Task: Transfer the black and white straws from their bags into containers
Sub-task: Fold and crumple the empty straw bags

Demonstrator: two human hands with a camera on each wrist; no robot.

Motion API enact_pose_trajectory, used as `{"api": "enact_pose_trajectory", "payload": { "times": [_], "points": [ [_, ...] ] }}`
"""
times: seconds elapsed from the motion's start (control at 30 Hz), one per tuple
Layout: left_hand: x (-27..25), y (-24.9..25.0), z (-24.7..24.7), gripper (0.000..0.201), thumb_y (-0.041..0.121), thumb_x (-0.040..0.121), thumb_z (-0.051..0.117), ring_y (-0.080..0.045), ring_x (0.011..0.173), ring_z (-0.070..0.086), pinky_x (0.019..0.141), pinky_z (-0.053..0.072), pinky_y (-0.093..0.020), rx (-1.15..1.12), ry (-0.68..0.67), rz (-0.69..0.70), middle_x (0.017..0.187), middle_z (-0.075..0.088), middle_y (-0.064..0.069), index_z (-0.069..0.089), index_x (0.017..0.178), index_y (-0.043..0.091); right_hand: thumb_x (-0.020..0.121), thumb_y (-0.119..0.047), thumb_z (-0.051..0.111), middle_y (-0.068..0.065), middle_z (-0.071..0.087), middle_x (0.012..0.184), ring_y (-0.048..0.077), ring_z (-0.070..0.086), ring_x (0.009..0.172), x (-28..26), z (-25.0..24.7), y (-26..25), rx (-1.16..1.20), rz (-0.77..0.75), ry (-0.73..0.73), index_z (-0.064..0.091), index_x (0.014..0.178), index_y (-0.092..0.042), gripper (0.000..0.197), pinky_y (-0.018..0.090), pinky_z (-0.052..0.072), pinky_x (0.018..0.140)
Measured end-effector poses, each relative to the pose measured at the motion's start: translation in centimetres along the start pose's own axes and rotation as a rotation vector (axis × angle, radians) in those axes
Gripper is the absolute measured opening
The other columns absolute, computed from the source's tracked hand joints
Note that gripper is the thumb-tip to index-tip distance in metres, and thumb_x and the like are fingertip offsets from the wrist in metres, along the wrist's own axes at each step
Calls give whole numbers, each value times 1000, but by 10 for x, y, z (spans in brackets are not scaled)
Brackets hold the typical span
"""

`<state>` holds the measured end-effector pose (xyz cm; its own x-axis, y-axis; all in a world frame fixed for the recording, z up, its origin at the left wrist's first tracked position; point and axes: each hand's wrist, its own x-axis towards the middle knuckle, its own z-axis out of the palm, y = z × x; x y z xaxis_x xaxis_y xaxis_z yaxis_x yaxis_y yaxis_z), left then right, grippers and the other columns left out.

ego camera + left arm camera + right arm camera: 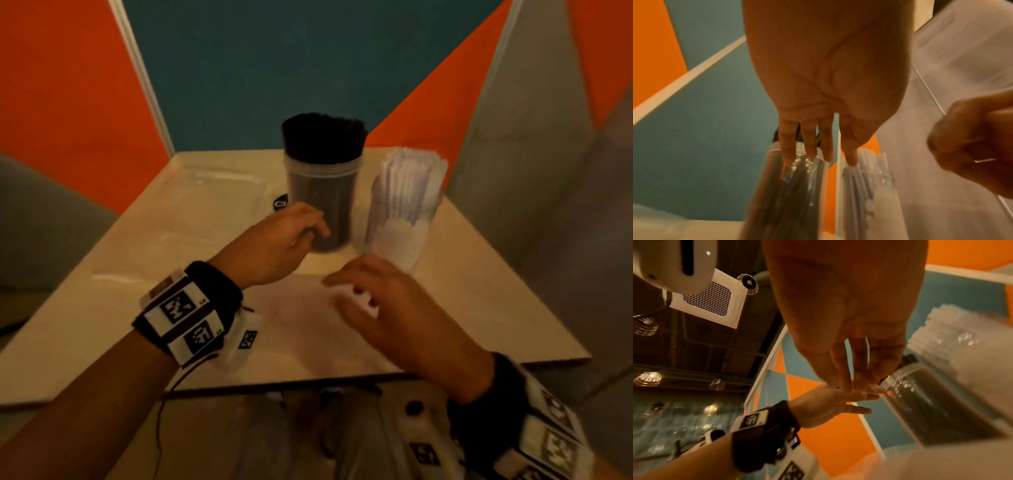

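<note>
Black straws (323, 137) stand upright in a clear round container (322, 192) at the back of the table. To its right, white straws (411, 178) fill a second clear container (400, 240). My left hand (315, 222) hovers beside the lower left of the black-straw container, fingers relaxed and holding nothing; in the left wrist view its straight fingers (807, 146) point at that container (789, 186). My right hand (346, 291) is in front of the white-straw container, fingers spread and empty. In the right wrist view its fingers (855, 369) are straight.
Flat, clear plastic bags (219, 192) lie on the pale table (308, 359) left of the containers, one with a black round label (280, 202). Orange, teal and grey partition walls close in behind and at the sides. The table's front edge is near my body.
</note>
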<state>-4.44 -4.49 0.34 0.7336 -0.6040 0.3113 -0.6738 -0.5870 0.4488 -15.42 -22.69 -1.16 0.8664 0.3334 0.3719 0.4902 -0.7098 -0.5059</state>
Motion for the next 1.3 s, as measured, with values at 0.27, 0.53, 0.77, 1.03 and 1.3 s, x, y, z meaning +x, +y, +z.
{"api": "enact_pose_trajectory", "payload": {
  "times": [0.27, 0.53, 0.77, 1.03, 1.3],
  "points": [
    [-98, -42, 2, 62, -11, 80, 34, -20, 135, 35, 109, 31, -41, 188, -542, -308, 146, 37, 4, 55, 123, 29, 59, -89, 17, 2, 35, 131, 23, 34, 120, -25, 86, -11, -274, 95, -565, 17, 148, -42, 100, 36, 30, 103],
    [-153, -9, 19, 63, 39, 75, 28, -16, 126, 28, 94, 21, -32, 360, -497, -279, 142, 34, 15, 42, 136, 38, 71, -56, 69, -3, 37, 121, 18, 31, 127, -45, 79, 7, -252, 248, -362, 46, 120, -28, 61, 54, 3, 114],
    [-166, -1, 54, 49, 28, 88, 45, -23, 110, 42, 86, 31, -31, 264, -277, -243, 128, 43, -1, 45, 138, 26, 83, -29, 68, 3, 47, 136, 27, 22, 143, -75, 103, 2, -61, -27, -156, 60, 116, -24, 34, 52, 7, 116],
    [-162, -12, 62, 27, 36, 93, 43, -15, 98, 47, 83, 26, -28, 67, 47, -198, 100, 65, 6, 64, 97, 21, 80, -29, 74, -3, 57, 121, 13, 49, 118, -74, 98, 11, 110, 94, -152, 58, 117, -20, 42, 12, 34, 96],
    [-158, -10, 69, 14, 20, 96, 53, -13, 81, 61, 70, 46, -25, -355, 221, -291, 88, 66, 0, 64, 101, 13, 93, -12, 57, -2, 63, 97, 7, 57, 85, -61, 90, 23, 191, 137, 187, 68, 102, -15, 15, 17, 46, 76]
  ]
}}
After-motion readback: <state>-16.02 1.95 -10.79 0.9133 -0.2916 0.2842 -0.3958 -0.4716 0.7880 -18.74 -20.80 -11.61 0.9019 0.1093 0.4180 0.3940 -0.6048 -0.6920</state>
